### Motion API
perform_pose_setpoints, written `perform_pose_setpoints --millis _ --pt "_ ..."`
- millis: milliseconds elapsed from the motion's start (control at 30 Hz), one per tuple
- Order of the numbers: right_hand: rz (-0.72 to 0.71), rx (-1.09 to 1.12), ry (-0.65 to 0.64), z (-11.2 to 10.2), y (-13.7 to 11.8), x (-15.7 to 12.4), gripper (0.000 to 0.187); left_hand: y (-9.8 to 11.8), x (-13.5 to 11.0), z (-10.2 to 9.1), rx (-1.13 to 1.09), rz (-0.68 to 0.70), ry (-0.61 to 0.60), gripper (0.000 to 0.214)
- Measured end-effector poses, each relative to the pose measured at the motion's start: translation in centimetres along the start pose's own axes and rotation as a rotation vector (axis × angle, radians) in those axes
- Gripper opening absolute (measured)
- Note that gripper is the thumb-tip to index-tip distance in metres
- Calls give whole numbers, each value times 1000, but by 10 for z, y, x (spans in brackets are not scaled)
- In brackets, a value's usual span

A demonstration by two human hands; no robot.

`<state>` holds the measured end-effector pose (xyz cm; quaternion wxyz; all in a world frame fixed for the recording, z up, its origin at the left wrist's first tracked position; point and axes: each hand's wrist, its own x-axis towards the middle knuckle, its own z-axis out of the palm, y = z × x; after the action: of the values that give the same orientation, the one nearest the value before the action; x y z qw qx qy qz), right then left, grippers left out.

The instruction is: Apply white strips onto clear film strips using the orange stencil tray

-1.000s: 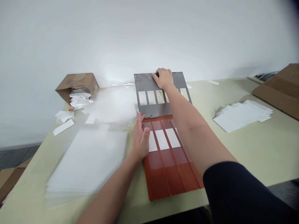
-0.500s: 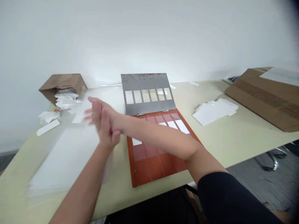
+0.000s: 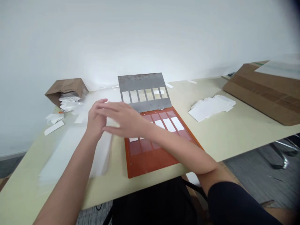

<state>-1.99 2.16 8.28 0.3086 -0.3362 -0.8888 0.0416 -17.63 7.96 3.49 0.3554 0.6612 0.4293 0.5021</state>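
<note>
My right hand (image 3: 123,118) reaches across to the left, open and hovering over the near part of a hinged steel stencil plate (image 3: 140,82), touching nothing I can make out. Just left of it and partly behind it is my left hand (image 3: 95,120), empty, above a stack of transparent plastic sheets (image 3: 63,153). The plate has a row of rectangular slots and joins the far edge of an orange-red board (image 3: 150,161). White paper strips (image 3: 169,125) lie in the board's channels, partly hidden by my right forearm.
A loose stack of white cards (image 3: 211,107) lies on the pale green table (image 3: 234,137) to the right. A tipped cardboard box (image 3: 67,90) spills white scraps at the far left, with loose white strips (image 3: 53,127) nearby. Flattened cardboard (image 3: 264,90) overlaps the right table edge.
My right hand has left the steel plate and crossed leftward over the board, next to my left hand. The plate now lies flat open beyond the board, and the view has swung slightly.
</note>
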Motion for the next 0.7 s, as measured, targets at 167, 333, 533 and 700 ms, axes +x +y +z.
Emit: perform_pose_setpoints --millis 167,333,533,700 --pt "400 317 2 -10 51 -48 32 -19 -15 -1 436 230 -133 30" --pt "401 268 -103 5 63 -74 25 -47 -37 1 600 326 -219 25" --pt "339 134 -227 21 68 -83 40 -53 -47 1 666 472 -299 25" --pt "327 85 -268 19 67 -85 51 -55 -48 -1 599 483 -301 24"
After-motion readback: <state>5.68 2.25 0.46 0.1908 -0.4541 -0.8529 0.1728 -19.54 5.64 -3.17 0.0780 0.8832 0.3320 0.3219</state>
